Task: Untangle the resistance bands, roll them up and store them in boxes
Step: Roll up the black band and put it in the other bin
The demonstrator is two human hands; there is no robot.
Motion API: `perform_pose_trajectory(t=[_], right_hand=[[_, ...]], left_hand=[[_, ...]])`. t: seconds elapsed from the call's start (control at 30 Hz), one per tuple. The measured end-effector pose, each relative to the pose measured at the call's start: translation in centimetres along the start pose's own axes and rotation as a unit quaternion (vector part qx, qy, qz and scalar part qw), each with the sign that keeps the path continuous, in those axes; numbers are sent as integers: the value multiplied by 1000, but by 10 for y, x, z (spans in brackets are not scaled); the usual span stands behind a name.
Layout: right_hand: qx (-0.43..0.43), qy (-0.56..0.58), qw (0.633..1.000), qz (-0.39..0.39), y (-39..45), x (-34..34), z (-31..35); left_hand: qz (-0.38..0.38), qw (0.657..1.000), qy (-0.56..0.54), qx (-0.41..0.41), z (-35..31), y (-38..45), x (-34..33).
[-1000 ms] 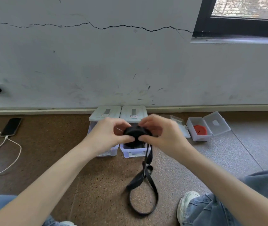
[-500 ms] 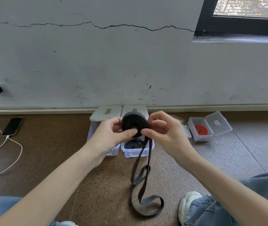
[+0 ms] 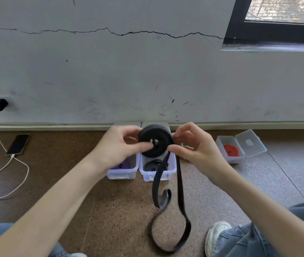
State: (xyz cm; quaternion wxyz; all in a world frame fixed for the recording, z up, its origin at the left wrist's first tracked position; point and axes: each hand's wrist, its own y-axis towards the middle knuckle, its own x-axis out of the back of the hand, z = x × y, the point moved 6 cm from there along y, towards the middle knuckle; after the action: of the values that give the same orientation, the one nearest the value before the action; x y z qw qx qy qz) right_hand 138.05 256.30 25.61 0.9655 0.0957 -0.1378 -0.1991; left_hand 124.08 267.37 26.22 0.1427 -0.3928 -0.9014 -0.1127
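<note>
The left hand (image 3: 118, 145) grips the black roll (image 3: 155, 143) of band, thumb on its front face near the hole, fingers curled behind it; the right hand (image 3: 195, 147) pinches the band where it leaves the roll, thumb and forefinger closed narrow on the strap, the other fingers bent above. The roll is held in the air, face toward the camera, above two clear boxes (image 3: 158, 173) standing side by side on the floor (image 3: 119, 210) by the wall (image 3: 129, 71); the left one holds a purple roll (image 3: 124, 165), the right one a dark roll (image 3: 153, 165). The loose tail (image 3: 180, 191) hangs down from the roll (looping and twisting) to the floor. To the right an open box (image 3: 221, 143) holds a red roll (image 3: 231, 150); far left a phone (image 3: 18, 144) lies on its cable (image 3: 5, 179).
</note>
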Motion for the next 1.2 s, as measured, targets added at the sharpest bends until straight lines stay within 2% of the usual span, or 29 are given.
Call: perform_pose_trajectory(t=[0.1, 0.23, 0.3, 0.37, 0.47, 0.53, 0.67, 0.77, 0.83, 0.93, 0.97, 1.03, 1.13, 1.2], right_hand=[[-5, 34, 999, 9, 0, -9, 0], [-15, 68, 997, -19, -1, -14, -4], [-16, 46, 999, -24, -2, -10, -6], [0, -2, 1000, -12, -2, -6, -5], [58, -185, 981, 25, 0, -6, 3], [89, -242, 965, 51, -1, -12, 5], [43, -186, 980, 54, -2, -14, -3], [-25, -78, 995, 54, 2, -7, -9], [-58, 3, 996, 61, 2, -7, -12], [-63, 3, 996, 56, 3, -7, -12], [-61, -8, 997, 43, 4, -5, -11], [-49, -73, 996, 31, 6, -1, -10], [-5, -213, 976, 49, 3, -7, -8], [5, -235, 970, 64, 2, -12, -7]], left_hand=[[-52, 986, -156, 4, 1, 3, 8], [-69, 972, -218, 48, 15, -4, -13], [-67, 979, -181, 64, 21, -8, -20], [-32, 993, -85, 70, 21, -8, -21], [64, 996, 37, 40, 12, -5, -24], [76, 993, 91, 14, 6, -4, -25], [59, 983, 173, -26, -1, -8, -27], [37, 962, 251, -98, -12, -12, -29], [17, 961, 243, -128, -18, -13, -25], [-38, 982, 151, -106, -19, -7, -7], [-35, 989, 111, -90, -17, -5, -3], [18, 996, 76, -43, -9, -2, -6], [103, 981, 167, 5, 6, -4, -22], [88, 975, 203, -9, 6, -5, -26]])
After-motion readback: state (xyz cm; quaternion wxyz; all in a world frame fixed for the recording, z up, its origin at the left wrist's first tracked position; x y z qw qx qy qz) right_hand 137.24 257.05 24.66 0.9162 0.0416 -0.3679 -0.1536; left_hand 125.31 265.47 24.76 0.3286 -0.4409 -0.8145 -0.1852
